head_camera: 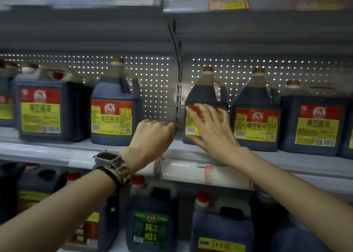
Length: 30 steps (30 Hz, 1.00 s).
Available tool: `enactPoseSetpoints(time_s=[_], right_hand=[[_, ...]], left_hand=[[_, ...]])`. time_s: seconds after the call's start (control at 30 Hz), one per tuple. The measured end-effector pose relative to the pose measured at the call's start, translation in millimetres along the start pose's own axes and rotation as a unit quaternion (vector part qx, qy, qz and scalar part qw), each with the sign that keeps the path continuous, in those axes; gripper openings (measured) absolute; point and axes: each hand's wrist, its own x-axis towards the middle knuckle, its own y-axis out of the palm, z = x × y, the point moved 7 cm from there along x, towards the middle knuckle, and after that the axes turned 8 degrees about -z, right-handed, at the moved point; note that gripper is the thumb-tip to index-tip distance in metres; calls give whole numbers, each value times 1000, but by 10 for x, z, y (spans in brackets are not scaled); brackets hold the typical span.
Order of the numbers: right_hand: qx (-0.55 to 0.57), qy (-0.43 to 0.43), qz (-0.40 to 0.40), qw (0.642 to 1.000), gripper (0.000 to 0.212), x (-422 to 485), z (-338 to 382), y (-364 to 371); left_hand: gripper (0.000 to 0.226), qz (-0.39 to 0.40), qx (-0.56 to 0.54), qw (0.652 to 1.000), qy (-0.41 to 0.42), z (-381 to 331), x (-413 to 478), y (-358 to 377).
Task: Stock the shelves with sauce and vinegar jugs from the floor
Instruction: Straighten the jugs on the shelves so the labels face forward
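- Progress: the middle shelf (pixel 57 150) already carries a row of soy sauce jugs. One slot stands bare at frame centre, left of the upright post (pixel 179 99). I judge the stocking well along and this step to be a facing or nudging of a jug already placed.
- What is left: the floor is out of frame, so the number of jugs waiting cannot be told. The bare slot looks like the next place to fill.
- Task thing: the soy sauce jug (pixel 206 87) stands upright on the middle shelf just right of the post, centre-right of frame, close beside the next jug (pixel 256 116).
- Right hand (pixel 212 131): grip wide open, fingers spread flat on that jug's front label, touching but not wrapping it.
- Left hand (pixel 154 135): knuckles up and fingers curled under by the post at shelf level. The fingertips are hidden, so I cannot tell whether the grip has hold of anything. There is a watch (pixel 108 159) on that wrist.
- Containers: the middle-shelf jugs are capped and filled with dark liquid to about the shoulder. They carry red-and-yellow labels, and the ones at far left are blurred.
- Lower shelf, bottom of frame: a dark vinegar jug (pixel 150 219) with a green label and red cap, with more dark jugs beside it.
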Motion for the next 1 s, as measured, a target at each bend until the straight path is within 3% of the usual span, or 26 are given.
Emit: enactPoseSetpoints(time_s=[0.2,0.33,0.5,0.67,0.87,1.0], right_hand=[[38,-30,-2,999,67,236,364,-31],[85,-56,-5,995,66,424,606,-4],[139,-78,-19,987,65,440,897,84],[180,-46,44,982,69,470,1068,222],[214,24,61,975,80,740,1267,314],[221,63,66,971,90,838,1417,412]], left_hand=[[19,46,30,998,-14,322,-232,-207],[10,66,98,990,-78,650,-357,-334],[19,106,121,976,-146,984,-597,-331],[20,146,124,962,-195,1308,-820,-304],[20,167,33,959,-226,1719,-817,-107],[55,218,-67,943,-242,1865,-850,170]])
